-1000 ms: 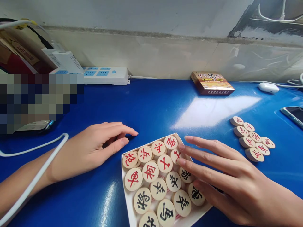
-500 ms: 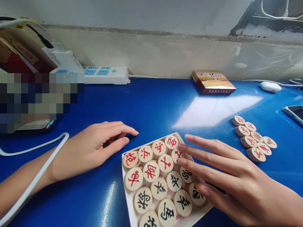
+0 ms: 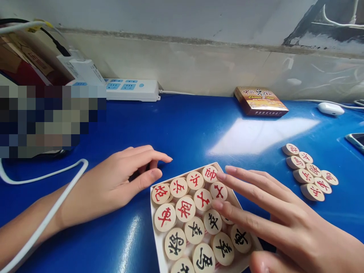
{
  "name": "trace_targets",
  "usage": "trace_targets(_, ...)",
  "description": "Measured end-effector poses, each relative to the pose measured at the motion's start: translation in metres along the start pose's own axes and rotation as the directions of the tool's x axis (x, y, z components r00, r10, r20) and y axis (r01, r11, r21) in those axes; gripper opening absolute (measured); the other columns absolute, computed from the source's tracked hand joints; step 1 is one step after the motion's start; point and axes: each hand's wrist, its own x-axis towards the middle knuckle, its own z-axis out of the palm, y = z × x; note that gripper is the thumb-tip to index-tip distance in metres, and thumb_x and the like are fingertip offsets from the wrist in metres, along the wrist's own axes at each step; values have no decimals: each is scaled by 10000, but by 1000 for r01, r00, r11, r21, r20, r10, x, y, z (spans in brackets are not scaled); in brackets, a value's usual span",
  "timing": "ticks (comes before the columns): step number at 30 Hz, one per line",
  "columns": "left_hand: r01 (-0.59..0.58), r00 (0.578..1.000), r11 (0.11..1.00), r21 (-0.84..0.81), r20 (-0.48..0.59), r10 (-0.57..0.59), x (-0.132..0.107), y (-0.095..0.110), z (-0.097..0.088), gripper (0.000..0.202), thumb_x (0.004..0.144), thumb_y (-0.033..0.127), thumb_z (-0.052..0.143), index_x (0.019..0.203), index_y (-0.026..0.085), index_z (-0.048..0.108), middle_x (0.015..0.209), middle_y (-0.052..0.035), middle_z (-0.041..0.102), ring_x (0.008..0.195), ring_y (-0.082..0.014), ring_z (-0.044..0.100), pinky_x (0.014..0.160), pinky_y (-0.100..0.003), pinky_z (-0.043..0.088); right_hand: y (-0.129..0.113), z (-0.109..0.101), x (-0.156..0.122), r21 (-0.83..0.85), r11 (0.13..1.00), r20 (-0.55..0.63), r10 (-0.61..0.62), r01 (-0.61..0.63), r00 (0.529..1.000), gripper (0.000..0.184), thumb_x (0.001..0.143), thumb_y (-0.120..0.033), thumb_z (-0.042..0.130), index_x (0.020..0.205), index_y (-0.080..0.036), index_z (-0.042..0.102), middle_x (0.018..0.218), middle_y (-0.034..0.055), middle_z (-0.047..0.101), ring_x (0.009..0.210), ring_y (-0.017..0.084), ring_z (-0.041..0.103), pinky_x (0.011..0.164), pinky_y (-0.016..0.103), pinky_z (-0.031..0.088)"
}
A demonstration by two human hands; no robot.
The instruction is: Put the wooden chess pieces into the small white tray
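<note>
A white open box (image 3: 159, 248) full of round wooden Chinese chess pieces sits at the front of the blue table. Red-lettered pieces (image 3: 185, 209) fill its far part, black-lettered ones (image 3: 175, 243) the near part. My right hand (image 3: 287, 208) is spread over the box's right side, fingers apart, holding nothing. Its index fingertip is close to a red piece (image 3: 203, 200); I cannot tell whether it touches. Some black pieces are partly hidden under these fingers. My left hand (image 3: 122, 178) rests left of the box, index finger stretched out, other fingers loosely bent, nothing held.
Several red-lettered pieces (image 3: 313, 192) stand grouped at the right. A Chinese chess carton (image 3: 260, 101) lies by the wall. A power strip (image 3: 133, 91) is at back left. A white cable (image 3: 54, 212) crosses my left forearm. A white mouse-like object (image 3: 330, 109) and a phone (image 3: 356, 140) lie right.
My right index finger has shifted left over the box, and the thumb has moved down toward the near edge. The whole view has shifted slightly. My left hand keeps its pose.
</note>
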Motion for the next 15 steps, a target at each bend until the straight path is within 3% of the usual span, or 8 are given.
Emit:
trace_targets(5, -52, 998, 999, -16, -31, 51, -15, 23, 10, 481, 891, 515, 509, 1329, 330, 436, 1288, 6, 532, 1137, -225, 526, 924, -289, 465, -1, 0, 4, -37, 997, 46, -69, 71, 997, 533, 945, -539, 369, 1353, -227, 509, 1427, 98, 411, 1312, 278, 406, 973, 409, 477)
trace_targets(11, -98, 993, 993, 69, -67, 102, -21, 43, 15, 722, 780, 510, 652, 1392, 315, 323, 1286, -13, 532, 1122, -245, 528, 884, -316, 498, -1, 6, 3, -49, 996, 22, -72, 73, 997, 568, 937, -586, 331, 1370, -254, 487, 1446, 87, 389, 1309, 275, 410, 998, 414, 456)
trace_targets(15, -94, 989, 991, 90, -104, 103, -22, 44, 22, 747, 740, 432, 692, 1379, 306, 326, 1244, -18, 552, 1115, -257, 518, 877, -339, 484, -1, 8, 4, -35, 996, 43, -84, 86, 996, 560, 950, -576, 303, 1388, -265, 461, 1446, 73, 393, 1302, 269, 420, 1011, 413, 447)
